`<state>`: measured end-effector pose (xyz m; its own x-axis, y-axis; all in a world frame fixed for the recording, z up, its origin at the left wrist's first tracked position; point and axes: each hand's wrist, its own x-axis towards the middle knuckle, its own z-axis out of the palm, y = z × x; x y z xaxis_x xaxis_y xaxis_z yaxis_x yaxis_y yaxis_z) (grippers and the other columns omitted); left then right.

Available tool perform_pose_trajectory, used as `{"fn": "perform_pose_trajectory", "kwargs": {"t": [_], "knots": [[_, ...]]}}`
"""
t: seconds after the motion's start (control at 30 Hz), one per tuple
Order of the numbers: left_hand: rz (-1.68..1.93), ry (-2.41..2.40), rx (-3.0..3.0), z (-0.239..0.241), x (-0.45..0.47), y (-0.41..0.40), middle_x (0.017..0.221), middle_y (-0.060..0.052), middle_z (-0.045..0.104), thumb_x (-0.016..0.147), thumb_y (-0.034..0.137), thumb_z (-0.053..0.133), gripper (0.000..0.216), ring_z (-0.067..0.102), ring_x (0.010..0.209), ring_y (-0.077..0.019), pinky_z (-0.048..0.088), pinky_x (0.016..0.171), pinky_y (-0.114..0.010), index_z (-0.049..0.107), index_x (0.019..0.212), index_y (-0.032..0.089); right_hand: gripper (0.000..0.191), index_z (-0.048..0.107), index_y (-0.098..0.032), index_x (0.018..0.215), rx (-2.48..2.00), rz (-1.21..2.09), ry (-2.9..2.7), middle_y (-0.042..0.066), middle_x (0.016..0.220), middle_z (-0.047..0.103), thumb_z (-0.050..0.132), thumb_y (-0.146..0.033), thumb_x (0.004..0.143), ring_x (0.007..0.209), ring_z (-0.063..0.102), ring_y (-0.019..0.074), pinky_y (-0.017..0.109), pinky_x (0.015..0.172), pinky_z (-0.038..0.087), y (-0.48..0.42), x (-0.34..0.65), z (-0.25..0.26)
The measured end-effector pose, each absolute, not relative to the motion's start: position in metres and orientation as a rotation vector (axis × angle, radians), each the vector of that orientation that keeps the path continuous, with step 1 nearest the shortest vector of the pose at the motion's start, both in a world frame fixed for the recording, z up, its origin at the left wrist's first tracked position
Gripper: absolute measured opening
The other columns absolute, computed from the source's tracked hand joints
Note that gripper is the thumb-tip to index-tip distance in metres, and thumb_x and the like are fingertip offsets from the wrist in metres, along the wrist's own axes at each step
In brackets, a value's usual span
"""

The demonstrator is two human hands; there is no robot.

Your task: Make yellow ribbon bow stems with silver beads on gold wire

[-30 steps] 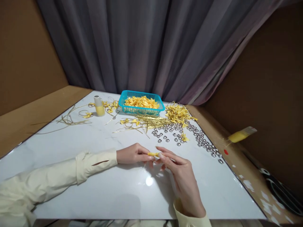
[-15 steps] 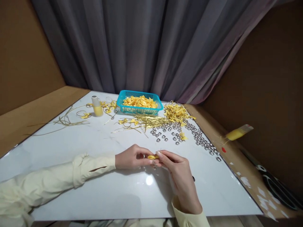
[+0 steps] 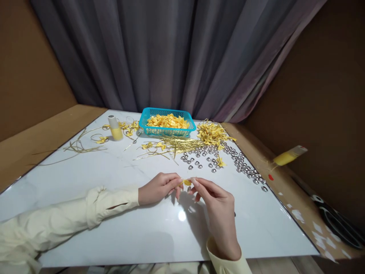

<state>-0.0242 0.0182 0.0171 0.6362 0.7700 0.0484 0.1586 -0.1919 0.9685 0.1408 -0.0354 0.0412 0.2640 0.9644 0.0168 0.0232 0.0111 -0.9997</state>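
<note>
Between my two hands, a small yellow ribbon bow (image 3: pixel 187 182) is stretched out just above the white tabletop. My left hand (image 3: pixel 160 188) is closed, its thumb and finger pinching the bow's left end. From the other side, my right hand (image 3: pixel 217 198) grips the right end between thumb and forefinger. A small silver ring-like piece (image 3: pixel 189 188) shows just under the bow; whether it is fastened there I cannot tell. Loose silver pieces (image 3: pixel 196 164) lie beyond my fingers, with a yellow bow (image 3: pixel 220 162) among them.
A blue basket (image 3: pixel 167 133) of yellow bows stands at the back. Gold wires (image 3: pixel 182 145) and a pile of yellow ribbons (image 3: pixel 212 134) lie near it. A yellow bottle (image 3: pixel 115 129) stands back left. Scissors (image 3: pixel 339 224) and a yellow thread spool (image 3: pixel 288 156) lie at the right.
The bow is turned and raised slightly. My left fingers have shifted onto its left end, and the right hand has moved a little to the right.
</note>
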Motion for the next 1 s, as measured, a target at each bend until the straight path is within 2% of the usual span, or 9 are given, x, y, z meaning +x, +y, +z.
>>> {"fn": "perform_pose_trajectory", "kwargs": {"t": [0.07, 0.27, 0.5, 0.7, 0.9, 1.0], "knots": [[0.665, 0.776, 1.625, 0.016, -0.023, 0.019, 0.057, 0.001, 0.056, 0.091, 0.046, 0.037, 0.039, 0.035, 0.046, -0.0075, 0.029, 0.048, -0.021, 0.053, 0.076, 0.014, 0.017, 0.074, -0.018, 0.075, -1.333, 0.971, -1.034, 0.002, 0.054, 0.066, 0.072, -0.034, 0.069, 0.049, 0.051, 0.0104, 0.022, 0.05, 0.046, -0.036, 0.141, 0.041], [0.671, 0.727, 1.399, 0.012, -0.018, 0.021, 0.058, 0.004, 0.046, 0.087, 0.053, 0.041, 0.04, 0.029, 0.045, -0.0064, 0.023, 0.043, -0.02, 0.05, 0.082, 0.014, 0.019, 0.073, -0.017, 0.077, -1.365, 0.904, -1.16, 0.0, 0.054, 0.063, 0.068, -0.035, 0.073, 0.047, 0.05, 0.0093, 0.021, 0.049, 0.044, -0.037, 0.141, 0.035], [0.669, 0.689, 1.331, 0.014, -0.019, 0.021, 0.058, 0.004, 0.044, 0.084, 0.055, 0.045, 0.041, 0.029, 0.046, -0.0063, 0.023, 0.042, -0.02, 0.049, 0.08, 0.014, 0.022, 0.07, -0.015, 0.083, -1.437, 0.824, -1.331, -0.001, 0.05, 0.06, 0.06, -0.034, 0.078, 0.047, 0.054, 0.0113, 0.022, 0.052, 0.045, -0.035, 0.141, 0.026], [0.701, 0.693, 1.303, 0.014, -0.018, 0.022, 0.057, 0.003, 0.05, 0.082, 0.053, 0.05, 0.039, 0.028, 0.045, -0.0055, 0.021, 0.043, -0.02, 0.049, 0.078, 0.014, 0.019, 0.069, -0.015, 0.082, -1.416, 0.834, -1.345, 0.001, 0.054, 0.064, 0.059, -0.032, 0.078, 0.05, 0.059, 0.0131, 0.022, 0.055, 0.047, -0.035, 0.143, 0.023], [0.749, 0.715, 1.295, 0.017, -0.019, 0.022, 0.056, 0.003, 0.055, 0.081, 0.054, 0.052, 0.038, 0.026, 0.042, -0.0047, 0.018, 0.042, -0.02, 0.043, 0.078, 0.016, 0.016, 0.074, -0.018, 0.078, -1.431, 0.747, -1.312, 0.004, 0.071, 0.071, 0.064, -0.03, 0.074, 0.05, 0.06, 0.013, 0.024, 0.054, 0.048, -0.037, 0.142, 0.025], [0.743, 0.711, 1.258, 0.018, -0.019, 0.023, 0.054, 0.005, 0.051, 0.079, 0.055, 0.054, 0.039, 0.025, 0.041, -0.0041, 0.016, 0.041, -0.02, 0.043, 0.079, 0.017, 0.017, 0.075, -0.018, 0.081, -1.392, 0.739, -1.338, 0.002, 0.06, 0.067, 0.062, -0.028, 0.075, 0.051, 0.058, 0.013, 0.024, 0.055, 0.048, -0.037, 0.144, 0.025]]}}
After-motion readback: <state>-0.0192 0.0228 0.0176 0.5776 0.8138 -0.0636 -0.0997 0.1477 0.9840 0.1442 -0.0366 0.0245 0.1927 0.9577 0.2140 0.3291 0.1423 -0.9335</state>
